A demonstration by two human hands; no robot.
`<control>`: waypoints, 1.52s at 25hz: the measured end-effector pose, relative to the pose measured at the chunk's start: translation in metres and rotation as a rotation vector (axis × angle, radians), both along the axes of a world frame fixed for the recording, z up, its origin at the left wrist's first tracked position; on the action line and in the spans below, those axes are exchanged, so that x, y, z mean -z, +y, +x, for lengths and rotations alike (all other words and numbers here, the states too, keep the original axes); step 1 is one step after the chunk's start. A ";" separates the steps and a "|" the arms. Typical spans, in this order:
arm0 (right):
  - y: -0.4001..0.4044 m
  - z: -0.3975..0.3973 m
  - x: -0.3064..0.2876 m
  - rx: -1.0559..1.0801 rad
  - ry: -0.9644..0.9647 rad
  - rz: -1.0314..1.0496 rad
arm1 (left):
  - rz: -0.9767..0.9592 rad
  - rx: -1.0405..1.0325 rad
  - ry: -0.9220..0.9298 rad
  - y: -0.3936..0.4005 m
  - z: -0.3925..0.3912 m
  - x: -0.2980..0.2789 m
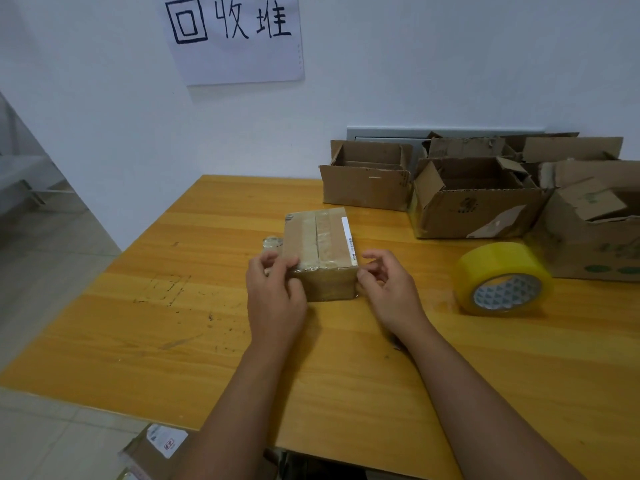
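A broad yellow-orange wooden tabletop (173,334) carries everything here, and the small brown cardboard box (322,237), sealed with strips of clear tape and bearing a narrow white label along its right edge, sits flat near the middle of it. Behind that box and off to its right, a cluster of open, worn brown cardboard cartons (367,188) stands against the white wall, flaps up and torn. High above the box and a little to its left, a white paper sign (239,60) with black handwritten characters hangs on the wall. To the right of the box, well apart from it, a fat roll of yellow packing tape (485,265) rests tilted on its edge.

The left hand (273,299) is at the box's near left corner, thumb on the top edge and fingers curled down the side, gripping it. The right hand (394,296) is at the near right corner, its fingers (369,273) curled and touching the cardboard; I cannot tell whether they actually pinch it. Just beside the box's left side lies a small crumpled wad of clear tape (273,242).
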State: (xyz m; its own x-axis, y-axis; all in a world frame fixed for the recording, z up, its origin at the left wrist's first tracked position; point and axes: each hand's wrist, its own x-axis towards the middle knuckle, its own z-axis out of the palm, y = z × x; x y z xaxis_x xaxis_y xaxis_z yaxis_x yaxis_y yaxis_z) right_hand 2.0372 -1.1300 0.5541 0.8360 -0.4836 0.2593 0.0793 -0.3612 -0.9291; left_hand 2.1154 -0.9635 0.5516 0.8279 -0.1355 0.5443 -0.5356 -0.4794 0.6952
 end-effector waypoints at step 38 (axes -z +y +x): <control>-0.002 0.010 -0.011 0.044 0.147 0.056 | 0.145 0.195 0.044 0.038 -0.018 0.000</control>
State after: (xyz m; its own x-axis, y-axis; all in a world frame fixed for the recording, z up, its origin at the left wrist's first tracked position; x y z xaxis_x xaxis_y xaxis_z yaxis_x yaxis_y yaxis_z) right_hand 2.0467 -1.1324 0.5652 0.8409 -0.5306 0.1068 -0.0741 -0.3084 -0.9484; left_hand 2.0979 -0.9258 0.5520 0.8008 -0.3687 0.4720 -0.5986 -0.4664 0.6512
